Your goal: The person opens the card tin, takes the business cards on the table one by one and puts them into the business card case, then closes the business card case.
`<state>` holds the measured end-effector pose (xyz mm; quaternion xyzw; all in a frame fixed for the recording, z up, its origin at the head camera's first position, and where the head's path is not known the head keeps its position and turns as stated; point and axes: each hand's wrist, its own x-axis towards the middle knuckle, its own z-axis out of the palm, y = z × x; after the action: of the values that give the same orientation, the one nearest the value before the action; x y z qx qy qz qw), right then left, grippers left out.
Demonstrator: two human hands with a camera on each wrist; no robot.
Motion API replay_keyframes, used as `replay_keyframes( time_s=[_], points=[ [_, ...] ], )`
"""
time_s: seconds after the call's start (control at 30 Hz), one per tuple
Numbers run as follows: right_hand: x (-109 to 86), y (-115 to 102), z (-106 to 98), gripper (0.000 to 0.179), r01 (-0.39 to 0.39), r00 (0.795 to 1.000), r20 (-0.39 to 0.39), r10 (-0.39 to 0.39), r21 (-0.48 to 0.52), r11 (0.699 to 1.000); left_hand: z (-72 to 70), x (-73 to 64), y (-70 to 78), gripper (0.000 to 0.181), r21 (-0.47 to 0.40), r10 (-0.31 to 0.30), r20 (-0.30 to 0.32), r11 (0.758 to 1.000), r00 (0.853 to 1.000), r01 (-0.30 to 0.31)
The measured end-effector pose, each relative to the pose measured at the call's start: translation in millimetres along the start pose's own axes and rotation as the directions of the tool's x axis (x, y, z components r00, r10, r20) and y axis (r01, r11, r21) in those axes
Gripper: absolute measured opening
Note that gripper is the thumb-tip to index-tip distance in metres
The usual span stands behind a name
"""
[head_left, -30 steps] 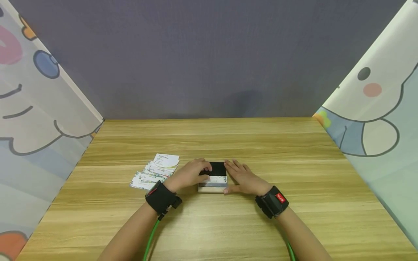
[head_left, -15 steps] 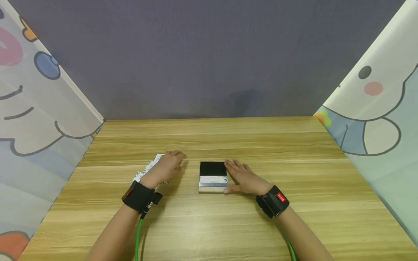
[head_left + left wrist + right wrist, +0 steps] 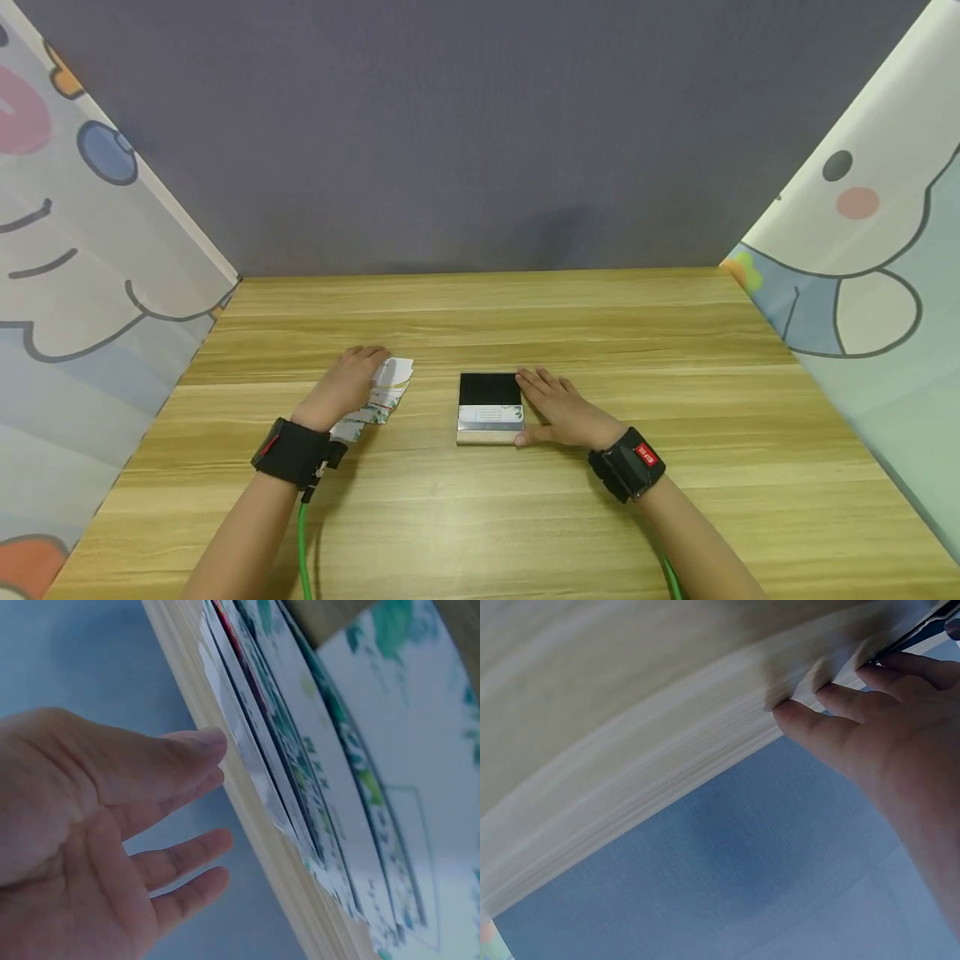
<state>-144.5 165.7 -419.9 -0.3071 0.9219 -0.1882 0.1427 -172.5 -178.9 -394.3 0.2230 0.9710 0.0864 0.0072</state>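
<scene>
Left hand: back uppermost, over the left part of the cards; thumb and fingers reach out fairly straight with gaps between some of them, pinching nothing that I can see. From the wrist, the thumb tip shows close to the cards' edge; whether it touches, I can't tell.

Right hand: laid along the right side of the case, fingers extended and slightly spread, thumb held away from them toward the near corner. It rests against that side rather than closing round it, and from the wrist some fingertips seem to meet the wood.

Cards: a loose, overlapping fan to the left of the case, well apart from it, partly hidden by the hand; white, printed with green leaves.

Case: flat on the table in front of the person, black across its far half, with a silvery near edge.

White strip: printed, leaf-patterned at its right end, crossing the case just nearer than the black.

Wrists: a black strap on each, left and right, a green cable trailing from the left one.

Table: striped, light wood.

Walls: plain grey-blue behind, cartoon figures on both sides.
</scene>
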Motion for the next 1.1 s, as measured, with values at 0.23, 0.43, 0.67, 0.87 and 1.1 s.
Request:
replay_keyframes(
  time_s=[0.23,0.43,0.67,0.87,1.1],
  points=[
    [0.5,0.7,1.0,0.096,-0.002,1.000,0.003,0.002,-0.003,1.000,0.8,-2.0,-5.3,0.049,0.015,-0.046,0.055,0.999,0.997,0.045],
    [1.0,1.5,1.9,0.096,-0.002,1.000,0.005,0.002,-0.012,1.000,3.9,-4.3,-9.6,0.049,-0.001,-0.043,0.039,0.999,0.998,0.043],
    [1.8,1.6,2.6,0.097,-0.004,1.000,0.005,0.005,-0.020,1.000,3.7,-4.8,-10.0,0.047,-0.008,-0.043,0.012,0.999,0.999,0.043],
    [1.5,1.9,3.2,0.096,-0.006,1.000,0.002,0.006,-0.024,1.000,3.1,-4.0,-10.7,0.047,0.001,-0.041,-0.014,0.999,0.999,0.041],
    [1.3,1.5,2.2,0.096,-0.007,1.000,0.005,0.007,-0.020,1.000,3.0,-3.5,-13.2,0.047,-0.011,-0.053,-0.020,0.999,0.998,0.053]
  ],
)
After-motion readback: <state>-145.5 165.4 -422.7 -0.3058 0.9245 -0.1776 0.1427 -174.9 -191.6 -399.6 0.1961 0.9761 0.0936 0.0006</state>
